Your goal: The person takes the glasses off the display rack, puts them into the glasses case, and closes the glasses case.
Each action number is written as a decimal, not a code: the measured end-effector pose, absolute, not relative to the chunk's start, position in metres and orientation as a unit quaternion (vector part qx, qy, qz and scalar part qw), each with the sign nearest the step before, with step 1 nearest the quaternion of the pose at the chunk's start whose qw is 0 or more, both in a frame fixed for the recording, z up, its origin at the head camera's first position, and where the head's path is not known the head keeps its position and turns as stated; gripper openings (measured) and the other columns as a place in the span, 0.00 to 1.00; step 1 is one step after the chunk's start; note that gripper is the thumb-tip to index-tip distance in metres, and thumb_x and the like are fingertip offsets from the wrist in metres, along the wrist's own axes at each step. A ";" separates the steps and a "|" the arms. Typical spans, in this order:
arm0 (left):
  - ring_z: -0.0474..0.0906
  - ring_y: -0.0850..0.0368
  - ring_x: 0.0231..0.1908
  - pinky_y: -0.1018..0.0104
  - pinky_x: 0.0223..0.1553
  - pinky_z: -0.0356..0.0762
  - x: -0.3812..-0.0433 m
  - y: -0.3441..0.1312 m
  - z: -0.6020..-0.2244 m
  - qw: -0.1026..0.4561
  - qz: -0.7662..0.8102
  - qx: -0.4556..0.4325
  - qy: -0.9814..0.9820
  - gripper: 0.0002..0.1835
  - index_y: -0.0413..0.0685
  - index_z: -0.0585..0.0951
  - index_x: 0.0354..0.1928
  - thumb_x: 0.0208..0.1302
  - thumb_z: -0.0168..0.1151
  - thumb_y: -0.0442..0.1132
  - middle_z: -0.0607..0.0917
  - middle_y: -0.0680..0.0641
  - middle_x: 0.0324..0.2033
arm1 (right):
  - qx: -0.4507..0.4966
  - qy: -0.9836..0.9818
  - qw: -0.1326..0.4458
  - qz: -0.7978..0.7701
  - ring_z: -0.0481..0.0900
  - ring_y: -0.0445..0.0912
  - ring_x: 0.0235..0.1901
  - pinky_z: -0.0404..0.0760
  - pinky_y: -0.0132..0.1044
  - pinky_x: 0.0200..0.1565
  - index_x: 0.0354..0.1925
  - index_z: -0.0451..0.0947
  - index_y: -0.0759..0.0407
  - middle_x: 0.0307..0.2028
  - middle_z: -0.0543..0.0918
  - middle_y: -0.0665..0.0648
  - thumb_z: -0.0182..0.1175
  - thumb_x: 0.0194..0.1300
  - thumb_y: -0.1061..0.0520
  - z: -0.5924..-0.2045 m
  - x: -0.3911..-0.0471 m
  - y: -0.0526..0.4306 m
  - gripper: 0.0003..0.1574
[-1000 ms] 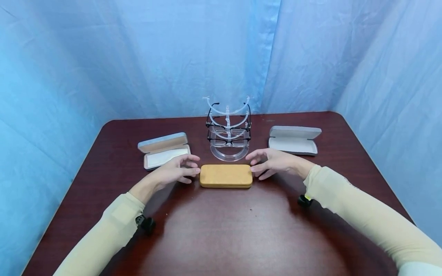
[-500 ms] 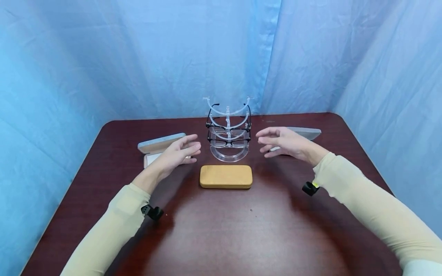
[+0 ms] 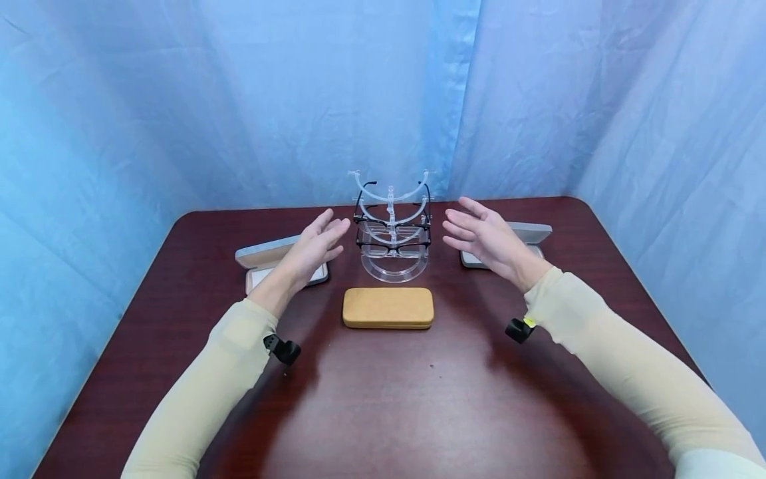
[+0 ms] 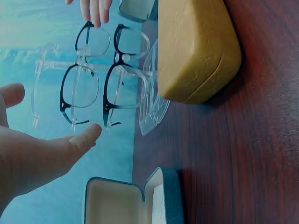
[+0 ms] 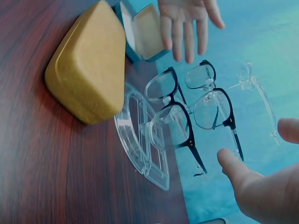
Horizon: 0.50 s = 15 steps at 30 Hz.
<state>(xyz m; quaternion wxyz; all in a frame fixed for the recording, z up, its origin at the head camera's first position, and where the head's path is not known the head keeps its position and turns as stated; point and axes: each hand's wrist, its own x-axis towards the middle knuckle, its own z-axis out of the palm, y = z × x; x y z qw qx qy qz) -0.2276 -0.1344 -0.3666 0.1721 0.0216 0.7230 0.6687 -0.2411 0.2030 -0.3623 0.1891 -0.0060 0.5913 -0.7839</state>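
Yellow case point(image 3: 387, 307) is lying ungripped on the surface point(image 3: 383, 399) while left hand point(image 3: 311, 251) and right hand point(image 3: 489, 241), just lifted from its ends, fingers apart and empty, are flanking the clear stand point(image 3: 394, 277) with its glasses point(image 3: 393, 249), seemingly shifting the work there.

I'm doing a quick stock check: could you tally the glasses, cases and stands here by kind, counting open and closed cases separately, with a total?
Pairs of glasses: 2
Clear display stand: 1
Open cases: 2
Closed yellow case: 1
Total: 6
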 end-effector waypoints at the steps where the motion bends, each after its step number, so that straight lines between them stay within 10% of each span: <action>1: 0.54 0.51 0.76 0.55 0.71 0.63 -0.230 -0.134 -0.367 0.171 0.670 0.024 0.722 0.46 0.54 0.39 0.82 0.76 0.56 0.54 0.51 0.46 0.80 | -0.004 0.580 0.193 -0.792 0.57 0.55 0.75 0.66 0.51 0.69 0.82 0.36 0.52 0.79 0.52 0.61 0.57 0.76 0.58 -0.362 -0.242 0.202 0.52; 15: 0.63 0.50 0.72 0.54 0.67 0.70 -0.244 -0.138 -0.375 0.176 0.684 0.034 0.707 0.39 0.48 0.52 0.81 0.76 0.58 0.46 0.63 0.42 0.75 | -0.005 0.548 0.225 -0.805 0.62 0.61 0.73 0.68 0.53 0.68 0.82 0.39 0.56 0.77 0.57 0.65 0.54 0.76 0.64 -0.373 -0.250 0.191 0.48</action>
